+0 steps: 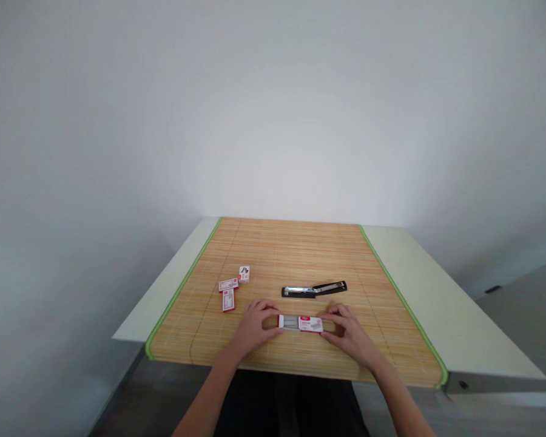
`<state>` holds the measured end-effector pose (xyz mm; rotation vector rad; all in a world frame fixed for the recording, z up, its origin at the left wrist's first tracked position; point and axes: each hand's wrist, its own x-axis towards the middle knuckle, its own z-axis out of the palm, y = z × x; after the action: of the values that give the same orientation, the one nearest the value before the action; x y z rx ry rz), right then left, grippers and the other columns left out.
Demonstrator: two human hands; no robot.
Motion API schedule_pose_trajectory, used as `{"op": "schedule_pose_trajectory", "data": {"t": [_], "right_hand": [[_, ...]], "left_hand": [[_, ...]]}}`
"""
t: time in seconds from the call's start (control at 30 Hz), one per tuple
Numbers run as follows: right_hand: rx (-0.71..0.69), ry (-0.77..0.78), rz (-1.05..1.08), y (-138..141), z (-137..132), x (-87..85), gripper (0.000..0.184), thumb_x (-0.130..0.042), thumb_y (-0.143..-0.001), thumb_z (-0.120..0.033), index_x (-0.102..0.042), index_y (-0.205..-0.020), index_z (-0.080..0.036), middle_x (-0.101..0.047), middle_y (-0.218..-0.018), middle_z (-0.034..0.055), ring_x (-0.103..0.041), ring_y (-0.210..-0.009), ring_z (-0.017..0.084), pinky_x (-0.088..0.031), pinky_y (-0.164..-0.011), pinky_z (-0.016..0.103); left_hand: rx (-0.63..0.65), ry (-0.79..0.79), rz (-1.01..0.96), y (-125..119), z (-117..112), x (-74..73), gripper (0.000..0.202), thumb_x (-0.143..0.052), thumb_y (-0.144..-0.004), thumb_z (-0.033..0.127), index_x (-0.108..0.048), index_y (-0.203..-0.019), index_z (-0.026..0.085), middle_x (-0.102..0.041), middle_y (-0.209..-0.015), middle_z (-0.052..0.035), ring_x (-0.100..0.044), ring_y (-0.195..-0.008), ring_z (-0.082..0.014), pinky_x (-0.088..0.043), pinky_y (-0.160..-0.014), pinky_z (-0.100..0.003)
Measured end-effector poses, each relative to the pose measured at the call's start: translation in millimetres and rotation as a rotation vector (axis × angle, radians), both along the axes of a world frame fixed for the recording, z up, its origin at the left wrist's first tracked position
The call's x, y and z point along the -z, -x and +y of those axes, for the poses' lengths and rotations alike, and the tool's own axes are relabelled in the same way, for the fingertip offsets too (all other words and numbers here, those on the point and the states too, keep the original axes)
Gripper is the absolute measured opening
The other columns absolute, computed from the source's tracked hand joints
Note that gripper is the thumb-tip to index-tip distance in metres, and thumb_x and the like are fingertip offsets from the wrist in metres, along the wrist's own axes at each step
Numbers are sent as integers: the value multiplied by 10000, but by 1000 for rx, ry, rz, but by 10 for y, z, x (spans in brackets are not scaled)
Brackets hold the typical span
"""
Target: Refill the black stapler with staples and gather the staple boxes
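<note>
A red-and-white staple box lies low over the bamboo mat in front of me, partly slid open. My left hand pinches the left end of its inner tray, where grey rows of staples show. On the opposite side, my right hand grips the right end of the printed sleeve between thumb and fingers. Just behind the box rests a black stapler, swung wide open with its metal channel exposed.
Left of the stapler are two flat red-and-white boxes, touching each other, and a small white box. The green-edged bamboo mat covers the middle of a white table against a pale wall.
</note>
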<state>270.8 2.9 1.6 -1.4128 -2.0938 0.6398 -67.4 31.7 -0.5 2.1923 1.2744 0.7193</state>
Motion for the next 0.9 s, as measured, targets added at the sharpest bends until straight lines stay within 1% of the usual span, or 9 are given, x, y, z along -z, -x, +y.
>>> {"op": "schedule_pose_trajectory", "data": {"t": [0.1,0.23,0.43,0.5,0.57,0.63,0.7,0.8,0.9], "right_hand": [[-2,9,9,-26,-6,-26,354,-743,-866,-428,-750,-1213,-359,-624,-1199,75,-538,-1203,307,-442,-1073,480],[-19,32,21,67,32,-104,358,-747,-851,-407,-749,-1202,-338,-637,-1197,78,-547,-1197,315,-447,-1064,495],[-64,8,12,174,100,-197,341,-755,-854,-402,-744,-1184,-317,-646,-1184,76,-569,-1159,298,-469,-1027,458],[-50,-10,16,249,126,-227,345,-740,-875,-408,-734,-1207,-316,-642,-1193,76,-569,-1157,291,-468,-1020,442],[-50,-25,-3,389,169,-276,284,-713,-907,-390,-749,-1179,-314,-648,-1150,68,-585,-1104,271,-473,-981,411],[-102,-30,-74,575,231,-348,185,-703,-922,-347,-781,-1086,-312,-657,-1054,53,-597,-1021,248,-467,-922,379],[-185,-41,-189,763,307,-430,117,-731,-902,-321,-802,-995,-317,-657,-983,41,-591,-999,244,-438,-902,370],[-282,-64,-352,969,422,-527,89,-782,-859,-314,-810,-942,-323,-667,-959,38,-583,-1015,255,-389,-910,382],[-349,-82,-447,1074,505,-558,81,-810,-834,-329,-808,-911,-307,-682,-971,49,-581,-1040,270,-362,-922,393]], "left_hand": [[-10,-1,14,21,-2,4,341,-818,-813,453,-764,-1126,329,-671,-1241,-31,-569,-1180,-273,-427,-1055,-430],[-21,-7,39,-6,-13,-9,336,-811,-812,453,-765,-1125,341,-671,-1241,-29,-565,-1183,-279,-430,-1049,-440],[-27,-16,41,-22,-32,-25,371,-831,-794,422,-756,-1148,340,-661,-1243,-28,-549,-1191,-269,-410,-1063,-433],[-29,-23,41,-27,-44,-30,374,-834,-794,417,-751,-1152,345,-660,-1241,-22,-546,-1195,-263,-401,-1069,-429],[-37,-31,47,-36,-57,-33,372,-828,-800,419,-747,-1156,350,-658,-1245,-20,-541,-1205,-263,-396,-1071,-429],[-40,-36,54,-44,-64,-32,371,-818,-807,429,-745,-1163,350,-657,-1249,-25,-537,-1213,-268,-395,-1069,-433],[-37,-39,57,-47,-63,-26,374,-814,-810,443,-747,-1164,347,-659,-1248,-29,-539,-1212,-274,-396,-1066,-437],[-27,-41,61,-42,-50,-14,386,-819,-804,457,-745,-1168,352,-660,-1251,-23,-547,-1202,-272,-401,-1055,-431],[-22,-38,57,-34,-39,-7,396,-824,-801,463,-739,-1172,357,-658,-1265,-17,-547,-1204,-269,-398,-1053,-427]]}}
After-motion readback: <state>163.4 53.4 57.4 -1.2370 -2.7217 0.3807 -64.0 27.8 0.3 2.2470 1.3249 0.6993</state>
